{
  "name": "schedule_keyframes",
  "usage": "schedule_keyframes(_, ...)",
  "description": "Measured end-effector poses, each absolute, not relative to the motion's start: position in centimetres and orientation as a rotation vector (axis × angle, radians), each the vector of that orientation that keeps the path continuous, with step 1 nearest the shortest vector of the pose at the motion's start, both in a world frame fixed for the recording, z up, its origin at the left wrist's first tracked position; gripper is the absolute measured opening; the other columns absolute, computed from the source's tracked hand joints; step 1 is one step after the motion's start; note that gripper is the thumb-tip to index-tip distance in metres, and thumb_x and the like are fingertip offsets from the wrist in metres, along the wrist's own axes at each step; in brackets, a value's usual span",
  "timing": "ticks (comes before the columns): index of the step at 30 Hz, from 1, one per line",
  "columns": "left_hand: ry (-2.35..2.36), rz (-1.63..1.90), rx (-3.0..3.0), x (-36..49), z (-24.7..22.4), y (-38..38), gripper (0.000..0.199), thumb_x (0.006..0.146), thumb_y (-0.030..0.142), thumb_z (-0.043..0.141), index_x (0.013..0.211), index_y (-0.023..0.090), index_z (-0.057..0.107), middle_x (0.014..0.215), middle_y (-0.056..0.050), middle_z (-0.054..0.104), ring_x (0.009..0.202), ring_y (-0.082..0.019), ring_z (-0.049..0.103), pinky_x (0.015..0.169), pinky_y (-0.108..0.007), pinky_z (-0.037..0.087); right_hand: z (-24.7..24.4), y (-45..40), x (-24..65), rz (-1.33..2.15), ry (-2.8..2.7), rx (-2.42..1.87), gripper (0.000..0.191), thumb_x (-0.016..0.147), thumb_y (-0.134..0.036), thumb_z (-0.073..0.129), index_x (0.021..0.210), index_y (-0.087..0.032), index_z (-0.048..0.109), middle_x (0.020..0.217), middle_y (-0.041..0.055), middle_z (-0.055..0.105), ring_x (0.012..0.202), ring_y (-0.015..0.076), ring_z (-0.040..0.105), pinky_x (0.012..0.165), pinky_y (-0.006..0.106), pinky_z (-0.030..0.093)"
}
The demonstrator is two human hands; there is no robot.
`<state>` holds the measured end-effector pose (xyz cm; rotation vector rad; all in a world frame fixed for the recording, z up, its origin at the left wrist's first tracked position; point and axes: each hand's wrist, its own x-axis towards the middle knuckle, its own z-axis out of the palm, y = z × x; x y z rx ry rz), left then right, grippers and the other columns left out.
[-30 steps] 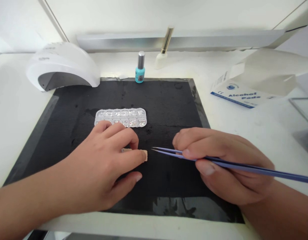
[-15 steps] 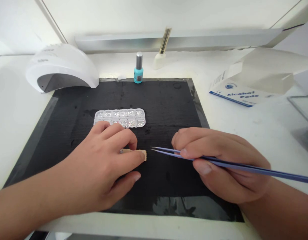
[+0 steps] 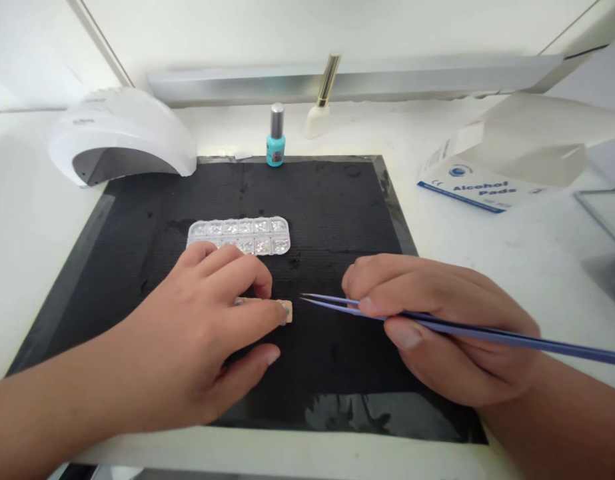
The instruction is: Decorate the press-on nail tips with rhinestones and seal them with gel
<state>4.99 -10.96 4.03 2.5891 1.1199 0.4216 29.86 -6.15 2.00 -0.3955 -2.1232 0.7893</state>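
Observation:
Blue tweezers (image 3: 452,327) rest in my right hand (image 3: 442,320), pinched between thumb and fingers, their two tips slightly apart and pointing left. Under the fingertips of my left hand (image 3: 212,327) lies a small tan piece (image 3: 288,311) on the black mat (image 3: 337,233); most of it is hidden. The index finger presses on its right end, and the thumb is apart from it. The tweezer tips are just right of the piece, not touching it. Beyond my left hand, a clear compartment case (image 3: 262,235) holds tiny shiny bits.
A white arched lamp (image 3: 132,127) stands at the back left. A turquoise bottle (image 3: 276,148) is at the mat's far edge, with a cream bottle (image 3: 318,120) behind it. On the right sits an open Alcohol Pads box (image 3: 487,187).
My left index fingertip has shifted slightly left on the tan piece, showing more of its right end. My right hand and the tweezers hardly differ.

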Motion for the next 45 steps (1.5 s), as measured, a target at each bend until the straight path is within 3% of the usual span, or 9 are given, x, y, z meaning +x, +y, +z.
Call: schedule_keyframes(45,1.122,0.436,2.570,4.93,3.90,-10.90,0.017,0.088,0.021,0.060,0.105,0.022,0.064,0.096,-0.005,0.058,0.085,-0.022,0.050,0.078,-0.043,0.035,2.05,-5.94,29.76,0.803,-2.139,-0.405,0.016,0.086,-0.005,0.050,0.093,-0.018,0.058,0.078,0.0059,0.062,0.069,0.0153,0.062,0.056,0.029,0.055)
